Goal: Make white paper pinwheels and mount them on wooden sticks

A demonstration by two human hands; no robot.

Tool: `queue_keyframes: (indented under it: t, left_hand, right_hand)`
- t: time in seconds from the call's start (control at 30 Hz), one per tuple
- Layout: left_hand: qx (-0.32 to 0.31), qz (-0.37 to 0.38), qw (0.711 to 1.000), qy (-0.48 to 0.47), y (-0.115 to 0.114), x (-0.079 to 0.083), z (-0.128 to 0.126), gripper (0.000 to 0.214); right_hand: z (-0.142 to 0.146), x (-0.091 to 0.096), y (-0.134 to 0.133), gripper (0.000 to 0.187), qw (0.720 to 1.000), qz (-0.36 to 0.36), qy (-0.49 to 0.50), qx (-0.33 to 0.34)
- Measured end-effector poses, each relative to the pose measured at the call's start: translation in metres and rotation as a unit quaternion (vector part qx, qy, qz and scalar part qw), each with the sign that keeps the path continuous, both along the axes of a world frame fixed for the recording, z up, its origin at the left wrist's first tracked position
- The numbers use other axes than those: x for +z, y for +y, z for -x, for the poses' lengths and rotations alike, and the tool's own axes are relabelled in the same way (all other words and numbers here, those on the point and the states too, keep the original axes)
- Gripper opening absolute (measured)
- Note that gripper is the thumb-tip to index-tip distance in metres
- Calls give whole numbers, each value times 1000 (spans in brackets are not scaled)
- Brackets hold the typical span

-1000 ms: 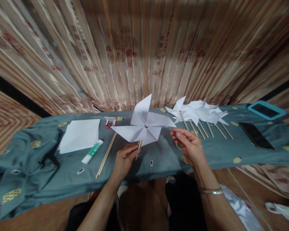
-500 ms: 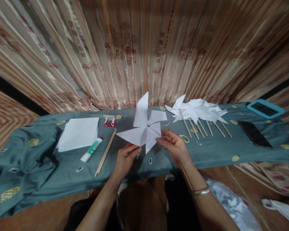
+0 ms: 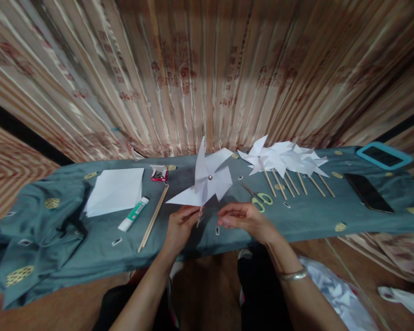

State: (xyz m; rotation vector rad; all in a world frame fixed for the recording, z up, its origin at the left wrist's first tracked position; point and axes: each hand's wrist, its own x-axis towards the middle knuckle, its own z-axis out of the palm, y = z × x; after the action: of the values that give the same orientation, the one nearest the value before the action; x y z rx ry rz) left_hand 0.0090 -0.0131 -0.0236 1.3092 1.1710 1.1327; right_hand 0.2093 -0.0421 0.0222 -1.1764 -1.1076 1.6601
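Note:
My left hand (image 3: pixel 182 229) is closed round the wooden stick of a white paper pinwheel (image 3: pixel 207 184), holding it up over the table. A round metal pin head sits at the pinwheel's centre. Just right of the stick, my right hand (image 3: pixel 246 220) hovers with nothing in it, its fingers slightly curled and apart from the thumb. Beyond that hand lie scissors (image 3: pixel 261 198) with light green handles. Several finished pinwheels (image 3: pixel 286 158) overlap in a row at the back right, their sticks pointing toward me.
On the left are a stack of white paper (image 3: pixel 115 191), a glue stick (image 3: pixel 133 214), wooden sticks (image 3: pixel 153 218) and a small red box of pins (image 3: pixel 159 174). A black phone (image 3: pixel 368 192) and a blue-framed device (image 3: pixel 384 155) lie right. The green cloth (image 3: pixel 100 257) hangs bunched at left.
My right hand has let go of the pinwheel's blade and moved down toward me, uncovering the scissors. The blades have turned. My left hand keeps its hold on the stick.

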Motion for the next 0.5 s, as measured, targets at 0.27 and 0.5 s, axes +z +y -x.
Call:
queue_keyframes:
  t: [0.27,0.5]
  left_hand:
    - [-29,-5,999,-25,-1,0,1,16]
    - [-32,-12,999,-23,-1,0,1,15]
  right_hand:
    - [-17,0,8,29,934,-181,-13,-309]
    - [6,-4,3,30,952,-195,-7,-237]
